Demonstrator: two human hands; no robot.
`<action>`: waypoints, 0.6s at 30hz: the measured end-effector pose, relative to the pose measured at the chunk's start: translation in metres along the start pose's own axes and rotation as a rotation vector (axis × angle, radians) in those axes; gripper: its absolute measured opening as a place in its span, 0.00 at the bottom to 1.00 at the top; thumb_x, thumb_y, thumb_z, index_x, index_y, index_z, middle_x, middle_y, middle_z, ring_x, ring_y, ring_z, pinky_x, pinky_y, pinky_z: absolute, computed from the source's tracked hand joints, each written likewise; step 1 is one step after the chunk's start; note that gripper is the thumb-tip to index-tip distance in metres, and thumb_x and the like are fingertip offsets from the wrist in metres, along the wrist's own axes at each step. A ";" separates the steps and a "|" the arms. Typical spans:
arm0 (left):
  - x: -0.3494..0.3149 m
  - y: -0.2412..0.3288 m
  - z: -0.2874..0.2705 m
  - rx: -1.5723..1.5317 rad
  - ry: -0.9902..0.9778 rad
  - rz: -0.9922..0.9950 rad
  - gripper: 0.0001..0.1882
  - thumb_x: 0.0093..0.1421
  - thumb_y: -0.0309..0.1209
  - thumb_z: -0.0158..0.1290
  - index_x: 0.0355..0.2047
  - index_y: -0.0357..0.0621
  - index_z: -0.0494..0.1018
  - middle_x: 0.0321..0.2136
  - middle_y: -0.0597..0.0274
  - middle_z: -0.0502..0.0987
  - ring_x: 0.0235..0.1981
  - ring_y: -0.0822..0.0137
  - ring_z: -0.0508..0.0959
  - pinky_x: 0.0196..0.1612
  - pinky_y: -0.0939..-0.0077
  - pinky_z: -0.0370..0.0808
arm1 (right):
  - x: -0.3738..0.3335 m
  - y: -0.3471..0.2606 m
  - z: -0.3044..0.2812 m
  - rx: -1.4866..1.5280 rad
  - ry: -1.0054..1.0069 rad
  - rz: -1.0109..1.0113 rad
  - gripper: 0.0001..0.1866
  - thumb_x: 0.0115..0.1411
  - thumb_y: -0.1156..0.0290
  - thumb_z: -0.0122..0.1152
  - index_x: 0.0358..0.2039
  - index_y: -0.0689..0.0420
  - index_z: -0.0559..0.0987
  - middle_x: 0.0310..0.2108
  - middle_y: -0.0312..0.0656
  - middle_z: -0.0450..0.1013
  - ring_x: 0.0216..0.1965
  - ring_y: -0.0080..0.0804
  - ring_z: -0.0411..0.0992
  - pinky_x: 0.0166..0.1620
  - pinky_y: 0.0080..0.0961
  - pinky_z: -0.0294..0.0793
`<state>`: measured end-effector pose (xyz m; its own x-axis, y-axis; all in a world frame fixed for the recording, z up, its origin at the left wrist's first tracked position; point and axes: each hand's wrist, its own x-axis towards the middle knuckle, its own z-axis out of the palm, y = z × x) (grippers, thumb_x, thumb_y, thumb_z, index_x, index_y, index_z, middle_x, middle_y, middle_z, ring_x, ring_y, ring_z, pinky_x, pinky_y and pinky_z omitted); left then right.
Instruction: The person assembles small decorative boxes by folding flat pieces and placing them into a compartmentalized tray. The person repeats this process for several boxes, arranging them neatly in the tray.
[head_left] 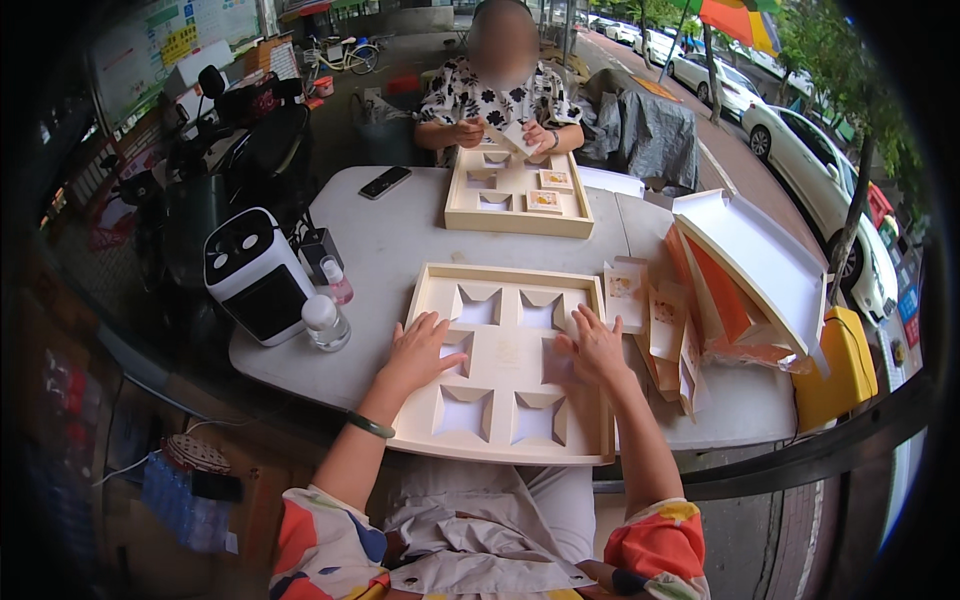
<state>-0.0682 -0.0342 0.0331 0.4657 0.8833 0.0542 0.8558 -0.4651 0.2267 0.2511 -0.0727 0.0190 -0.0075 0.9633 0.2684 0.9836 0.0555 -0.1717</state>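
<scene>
The near tray (505,372) looks like smooth, matt cardboard, and the cartons (667,320) look like thin paper card. The desk (375,238) has a smooth, plastic-looking top with a dull sheen. The phone (385,182) is glossy, the round bottle (327,325) clear and shiny, the boxy device (267,298) smooth plastic. The grey cover (655,130) resembles crinkled plastic sheeting; the bangle (371,425) looks polished.

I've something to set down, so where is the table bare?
The table is bare between the phone, bottles and near tray, and left of that tray, on the bottles' near side. Right of the tray, cartons crowd the table.
</scene>
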 end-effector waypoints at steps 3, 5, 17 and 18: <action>0.013 0.000 0.005 -0.004 -0.040 -0.039 0.39 0.57 0.55 0.53 0.60 0.40 0.62 0.62 0.50 0.59 0.66 0.55 0.56 0.61 0.38 0.54 | 0.005 -0.007 0.007 -0.020 -0.126 0.065 0.29 0.61 0.48 0.52 0.53 0.57 0.70 0.60 0.43 0.63 0.60 0.38 0.64 0.61 0.69 0.47; 0.014 0.000 0.008 -0.027 -0.061 -0.063 0.41 0.57 0.56 0.52 0.61 0.40 0.60 0.64 0.50 0.57 0.67 0.54 0.54 0.61 0.36 0.53 | 0.004 -0.002 0.015 -0.041 -0.100 0.036 0.29 0.60 0.48 0.53 0.53 0.57 0.70 0.60 0.42 0.63 0.62 0.36 0.61 0.61 0.71 0.47; 0.013 -0.012 0.018 -0.008 -0.115 -0.070 0.45 0.53 0.60 0.55 0.62 0.41 0.59 0.66 0.51 0.53 0.67 0.54 0.51 0.60 0.41 0.55 | 0.004 -0.007 0.015 -0.083 -0.089 0.001 0.23 0.58 0.51 0.56 0.46 0.56 0.74 0.54 0.39 0.68 0.58 0.37 0.63 0.61 0.72 0.44; 0.013 -0.014 0.019 -0.002 -0.112 -0.067 0.45 0.52 0.60 0.55 0.62 0.41 0.60 0.65 0.52 0.53 0.67 0.54 0.51 0.60 0.42 0.55 | 0.009 -0.010 0.004 -0.090 -0.166 0.004 0.21 0.58 0.52 0.56 0.44 0.55 0.75 0.52 0.38 0.68 0.57 0.36 0.64 0.61 0.72 0.44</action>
<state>-0.0696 -0.0175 0.0124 0.4301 0.9001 -0.0697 0.8853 -0.4054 0.2277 0.2408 -0.0632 0.0190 -0.0262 0.9940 0.1062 0.9957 0.0353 -0.0851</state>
